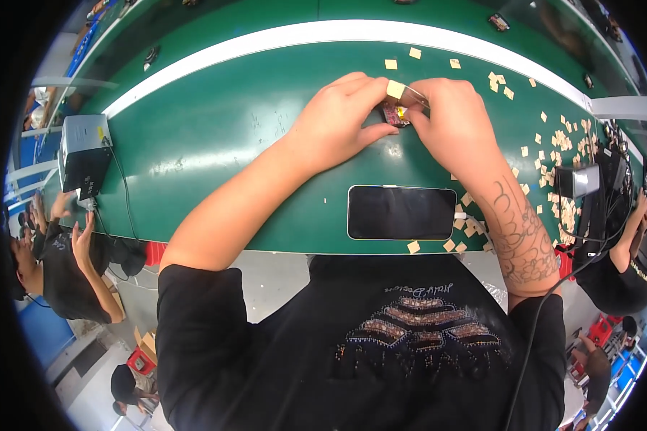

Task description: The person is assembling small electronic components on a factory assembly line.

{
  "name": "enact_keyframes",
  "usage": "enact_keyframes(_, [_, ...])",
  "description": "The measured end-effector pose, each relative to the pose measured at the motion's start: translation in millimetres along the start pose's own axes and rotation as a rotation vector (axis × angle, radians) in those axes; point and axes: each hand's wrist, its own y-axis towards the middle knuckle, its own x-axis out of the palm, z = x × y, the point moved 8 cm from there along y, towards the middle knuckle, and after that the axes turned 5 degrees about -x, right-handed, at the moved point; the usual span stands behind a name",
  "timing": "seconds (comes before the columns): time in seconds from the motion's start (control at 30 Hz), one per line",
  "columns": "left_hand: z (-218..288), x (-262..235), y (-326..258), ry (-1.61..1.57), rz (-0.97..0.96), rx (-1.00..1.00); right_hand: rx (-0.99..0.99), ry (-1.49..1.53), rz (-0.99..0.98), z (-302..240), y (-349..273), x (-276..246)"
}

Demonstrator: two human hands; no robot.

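Note:
My left hand (346,115) is closed, its thumb and fingers pinching the edge of a small dark red circuit board (393,116) with a yellow patch. A pale yellow square piece (395,89) sits at the tip of my left index finger. Close beside it, my right hand (449,108) is closed too, with its thumb by the board's right side. Between the two hands shows a thin shiny strip (417,98), held at the right fingers; its kind is unclear. The fingers cover part of the board.
A phone (401,212) with a dark screen lies on the green table (194,172) near its front edge, a white cable at its right end. Many pale square pieces (568,144) are scattered at the right. A grey box (85,152) stands far left. Other people sit at both sides.

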Motion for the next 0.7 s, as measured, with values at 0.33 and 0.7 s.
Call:
enact_keyframes(0.33, [13.0, 5.7, -5.7, 0.085, -0.054, 0.043, 0.028, 0.31, 0.178, 34.9, -26.2, -20.1])
enact_keyframes(0.7, [13.2, 10.2, -2.3, 0.119, -0.11, 0.05, -0.087, 0.348, 0.096, 34.3, -26.5, -14.6])
